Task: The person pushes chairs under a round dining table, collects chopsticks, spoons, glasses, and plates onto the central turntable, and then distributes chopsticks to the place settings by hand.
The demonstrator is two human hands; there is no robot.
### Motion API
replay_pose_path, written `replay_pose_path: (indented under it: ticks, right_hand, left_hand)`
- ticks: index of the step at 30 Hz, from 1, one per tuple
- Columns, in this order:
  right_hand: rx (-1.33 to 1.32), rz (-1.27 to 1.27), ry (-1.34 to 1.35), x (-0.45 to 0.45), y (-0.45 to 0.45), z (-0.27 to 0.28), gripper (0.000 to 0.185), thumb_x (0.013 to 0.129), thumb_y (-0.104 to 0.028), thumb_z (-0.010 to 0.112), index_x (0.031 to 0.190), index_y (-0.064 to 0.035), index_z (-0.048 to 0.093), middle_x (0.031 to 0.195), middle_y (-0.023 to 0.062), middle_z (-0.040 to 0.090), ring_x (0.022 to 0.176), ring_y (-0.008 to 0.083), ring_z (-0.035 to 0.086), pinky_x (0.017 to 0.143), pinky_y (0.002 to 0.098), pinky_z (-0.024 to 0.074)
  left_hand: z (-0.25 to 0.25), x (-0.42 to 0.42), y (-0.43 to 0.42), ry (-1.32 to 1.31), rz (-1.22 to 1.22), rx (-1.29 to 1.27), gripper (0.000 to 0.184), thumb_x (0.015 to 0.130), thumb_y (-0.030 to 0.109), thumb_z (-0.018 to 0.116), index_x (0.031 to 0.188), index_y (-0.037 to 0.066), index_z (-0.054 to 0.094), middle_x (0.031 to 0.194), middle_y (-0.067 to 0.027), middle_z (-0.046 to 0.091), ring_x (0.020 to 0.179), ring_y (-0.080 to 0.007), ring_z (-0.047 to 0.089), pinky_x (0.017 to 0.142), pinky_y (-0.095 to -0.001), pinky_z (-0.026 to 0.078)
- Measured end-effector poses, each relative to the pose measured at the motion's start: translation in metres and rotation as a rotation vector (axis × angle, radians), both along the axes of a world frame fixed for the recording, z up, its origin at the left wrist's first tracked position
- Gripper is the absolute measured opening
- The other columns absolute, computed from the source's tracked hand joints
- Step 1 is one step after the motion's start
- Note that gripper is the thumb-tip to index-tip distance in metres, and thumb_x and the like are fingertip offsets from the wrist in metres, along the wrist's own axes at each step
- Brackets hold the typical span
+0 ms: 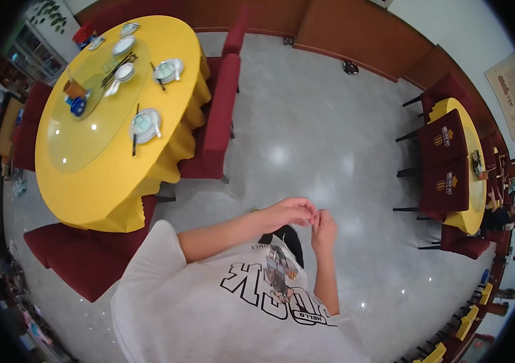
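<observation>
My left hand [292, 213] is in front of my body with its fingers curled in. My right hand [325, 230] is closed beside it, and the fingertips of both meet or nearly meet. Whatever may be pinched between them is too small to make out. Below the hands are my printed white T-shirt [209, 302] and a black shoe or trouser leg [289, 241]. Nearest on the left stands a round table with a yellow cloth [82, 202]. On it are place settings with a plate [145, 126], another plate [168, 71], chopsticks [135, 130] and stacked bowls [124, 72].
Dark red chairs [218, 121] stand around the yellow table, one chair [91, 260] close on my left. A second yellow-covered table [466, 221] with chairs [445, 187] is at the right, a person [500, 218] beyond it. Grey tiled floor [306, 127] lies ahead, with a dark object [350, 68] by the wall.
</observation>
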State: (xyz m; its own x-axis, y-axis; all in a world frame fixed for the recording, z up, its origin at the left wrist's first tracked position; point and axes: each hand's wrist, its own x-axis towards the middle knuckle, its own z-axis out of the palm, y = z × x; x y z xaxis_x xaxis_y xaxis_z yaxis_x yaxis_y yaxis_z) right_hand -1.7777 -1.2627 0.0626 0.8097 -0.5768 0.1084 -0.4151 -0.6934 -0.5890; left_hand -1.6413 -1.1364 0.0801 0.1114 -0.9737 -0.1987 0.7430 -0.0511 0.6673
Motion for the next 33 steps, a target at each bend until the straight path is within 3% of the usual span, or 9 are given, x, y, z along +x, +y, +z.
replay_pose_path:
  ticks: [1,3,7,10,13,20,24,26,33]
  right_hand:
    - [0.012,-0.014,0.01,0.001,-0.019,0.001,0.011,0.087,-0.014,0.056,0.084,-0.0035,0.057,0.076,0.0177,0.06,0.072,0.0375,0.058,0.062,0.0447,0.0442]
    - [-0.092,-0.041,0.059,0.019,-0.061,0.0,0.01,0.087,-0.013,0.056,0.083,-0.0036,0.056,0.075,0.0177,0.058,0.07,0.0382,0.057,0.06,0.0454,0.0431]
    - [0.009,-0.054,-0.024,0.071,-0.145,-0.024,0.014,0.089,-0.015,0.055,0.085,-0.0018,0.057,0.073,0.0188,0.06,0.068,0.0353,0.06,0.06,0.0402,0.0455]
    - [0.086,-0.063,-0.032,0.129,-0.208,-0.026,0.015,0.092,-0.015,0.054,0.087,-0.0007,0.057,0.072,0.0162,0.061,0.064,0.0289,0.06,0.059,0.036,0.0461]
    - [0.424,0.081,-0.133,0.204,-0.271,-0.023,0.016,0.094,-0.014,0.055,0.09,0.0016,0.058,0.069,0.0074,0.06,0.06,0.0129,0.056,0.058,0.0268,0.046]
    - [0.715,0.501,-0.011,0.405,-0.356,-0.022,0.016,0.092,-0.014,0.051,0.097,-0.0005,0.058,0.08,0.0153,0.063,0.072,0.0253,0.064,0.064,0.033,0.0484]
    - [0.442,0.741,0.039,0.508,-0.372,-0.012,0.012,0.091,-0.012,0.052,0.088,-0.0009,0.056,0.074,0.0111,0.06,0.065,0.0228,0.059,0.061,0.0335,0.0466]
    - [0.169,0.905,0.008,0.554,-0.376,-0.016,0.009,0.084,-0.011,0.055,0.083,-0.0026,0.054,0.074,0.0164,0.057,0.071,0.0343,0.059,0.062,0.0414,0.0463]
    - [-0.074,0.959,0.071,0.719,-0.418,-0.016,0.007,0.077,-0.011,0.06,0.077,-0.0057,0.055,0.071,0.0128,0.059,0.066,0.0329,0.06,0.058,0.0427,0.0473]
  left_hand:
    - [0.01,0.01,-0.025,-0.053,-0.046,0.018,0.019,0.09,0.012,0.057,0.107,0.004,0.057,0.102,-0.003,0.059,0.101,-0.0144,0.054,0.091,-0.028,0.042]
    - [0.011,0.024,-0.077,-0.125,-0.087,0.008,0.019,0.089,0.011,0.057,0.107,0.004,0.057,0.103,-0.0031,0.059,0.102,-0.0134,0.054,0.091,-0.028,0.042]
    - [0.004,0.069,-0.16,-0.198,-0.06,0.016,0.019,0.087,0.009,0.056,0.106,0.004,0.059,0.105,-0.0034,0.059,0.103,-0.0111,0.052,0.092,-0.0278,0.041]
    - [-0.011,0.12,-0.211,-0.119,0.059,0.105,0.02,0.086,0.007,0.056,0.106,0.004,0.058,0.107,-0.0036,0.059,0.105,-0.0116,0.051,0.093,-0.0278,0.04]
    - [-0.01,0.184,-0.255,-0.004,0.173,0.133,0.02,0.088,0.006,0.056,0.108,0.004,0.056,0.111,-0.0046,0.057,0.107,-0.0138,0.053,0.094,-0.031,0.043]
    - [0.006,0.329,-0.298,0.106,0.553,0.103,0.019,0.092,0.01,0.054,0.111,0.005,0.054,0.117,-0.0094,0.056,0.12,-0.0212,0.051,0.09,-0.036,0.049]
    - [-0.006,0.392,-0.301,0.192,0.744,0.076,0.023,0.093,0.011,0.053,0.114,0.004,0.051,0.119,-0.0084,0.054,0.122,-0.0233,0.05,0.083,-0.038,0.053]
    - [-0.015,0.436,-0.305,0.174,0.775,0.117,0.022,0.093,0.014,0.053,0.114,0.006,0.051,0.117,-0.0069,0.054,0.12,-0.0228,0.052,0.077,-0.0354,0.054]
    - [0.0,0.637,-0.354,-0.064,0.566,0.464,0.029,0.092,0.023,0.054,0.115,0.008,0.051,0.113,-0.0072,0.052,0.106,-0.0205,0.058,0.065,-0.0303,0.053]
